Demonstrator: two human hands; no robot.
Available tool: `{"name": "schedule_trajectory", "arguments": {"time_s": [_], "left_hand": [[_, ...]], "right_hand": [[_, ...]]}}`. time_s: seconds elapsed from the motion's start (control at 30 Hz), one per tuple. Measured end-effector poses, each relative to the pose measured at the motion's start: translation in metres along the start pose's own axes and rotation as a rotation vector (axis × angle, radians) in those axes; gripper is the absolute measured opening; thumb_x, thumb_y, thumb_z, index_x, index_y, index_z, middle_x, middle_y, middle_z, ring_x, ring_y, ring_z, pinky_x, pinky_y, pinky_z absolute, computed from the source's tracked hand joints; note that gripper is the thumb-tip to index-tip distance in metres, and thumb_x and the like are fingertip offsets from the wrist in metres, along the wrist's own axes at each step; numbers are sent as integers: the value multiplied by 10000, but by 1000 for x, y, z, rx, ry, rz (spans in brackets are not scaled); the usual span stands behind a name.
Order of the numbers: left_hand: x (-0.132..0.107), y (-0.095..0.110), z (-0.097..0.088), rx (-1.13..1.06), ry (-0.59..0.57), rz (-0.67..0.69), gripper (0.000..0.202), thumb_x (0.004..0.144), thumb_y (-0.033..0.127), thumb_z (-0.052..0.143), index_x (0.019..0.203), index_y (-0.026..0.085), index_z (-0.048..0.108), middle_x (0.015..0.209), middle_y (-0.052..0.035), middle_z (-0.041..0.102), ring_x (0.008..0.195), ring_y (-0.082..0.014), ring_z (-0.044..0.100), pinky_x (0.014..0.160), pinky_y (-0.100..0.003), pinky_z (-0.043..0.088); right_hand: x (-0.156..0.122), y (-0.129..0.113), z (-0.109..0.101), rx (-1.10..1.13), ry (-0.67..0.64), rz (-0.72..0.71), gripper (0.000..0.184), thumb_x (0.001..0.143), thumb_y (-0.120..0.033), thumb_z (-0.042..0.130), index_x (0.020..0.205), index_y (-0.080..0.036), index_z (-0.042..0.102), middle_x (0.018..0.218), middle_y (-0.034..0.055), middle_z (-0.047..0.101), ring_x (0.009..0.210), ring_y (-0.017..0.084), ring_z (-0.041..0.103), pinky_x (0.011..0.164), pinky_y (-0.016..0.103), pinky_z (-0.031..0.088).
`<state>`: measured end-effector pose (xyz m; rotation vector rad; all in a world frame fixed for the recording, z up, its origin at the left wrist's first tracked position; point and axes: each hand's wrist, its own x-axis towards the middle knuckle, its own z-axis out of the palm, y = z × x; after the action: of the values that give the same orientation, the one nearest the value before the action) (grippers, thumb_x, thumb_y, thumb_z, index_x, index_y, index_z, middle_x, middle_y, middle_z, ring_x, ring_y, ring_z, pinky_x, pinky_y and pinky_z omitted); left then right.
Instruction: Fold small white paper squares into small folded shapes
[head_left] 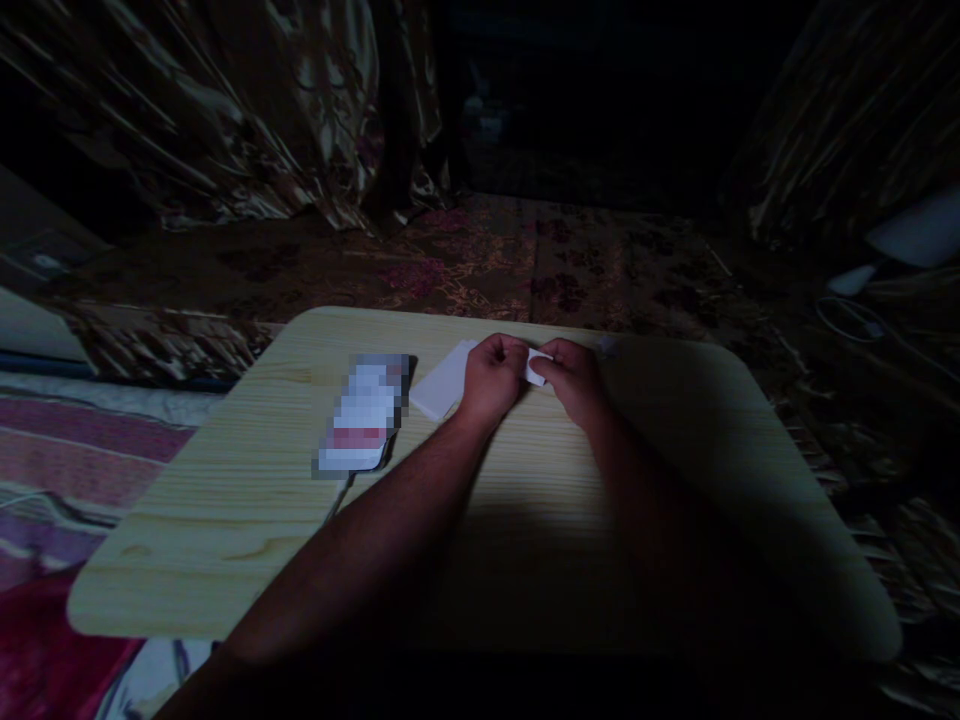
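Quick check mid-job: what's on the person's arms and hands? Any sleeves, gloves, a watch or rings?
Both forearms are bare as far as the frame's lower edge, with no sleeve in view. The left hand and the right hand are ungloved. No watch, band or ring shows, though the light is too dim to rule out small items.

— What was the white piece (535, 372)?
— Too small to tell; the left grip (491, 380) and right grip (574, 382) pinched it, and their fingers covered most of it.
— And the white card (442, 385)?
— Its right end lay behind the left grip. The flat item (364, 415) beside it was blurred into blocks, and the near right side of the surface (225, 520) was lost in shadow
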<state>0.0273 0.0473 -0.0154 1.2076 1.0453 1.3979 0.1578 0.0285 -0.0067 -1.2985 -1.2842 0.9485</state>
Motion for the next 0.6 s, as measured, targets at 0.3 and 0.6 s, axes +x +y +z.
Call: {"name": "schedule_trajectory", "arguments": {"time_s": [0.3, 0.6], "left_hand": [[-2, 2, 0, -11, -13, -5, 131, 752, 294, 693, 739, 171, 649, 658, 11, 615, 586, -112, 515, 572, -239, 409], [-1, 2, 0, -26, -11, -10, 145, 753, 312, 692, 751, 178, 639, 662, 15, 606, 584, -108, 506, 570, -238, 407]], "right_hand": [[-2, -3, 0, -52, -39, -15, 152, 677, -335, 657, 714, -190, 631, 586, -40, 570, 579, 132, 482, 559, 280, 352], [-1, 1, 1, -44, -41, 2, 123, 679, -315, 663, 720, -205, 625, 619, -29, 600, 620, 149, 528, 575, 278, 374]]}}
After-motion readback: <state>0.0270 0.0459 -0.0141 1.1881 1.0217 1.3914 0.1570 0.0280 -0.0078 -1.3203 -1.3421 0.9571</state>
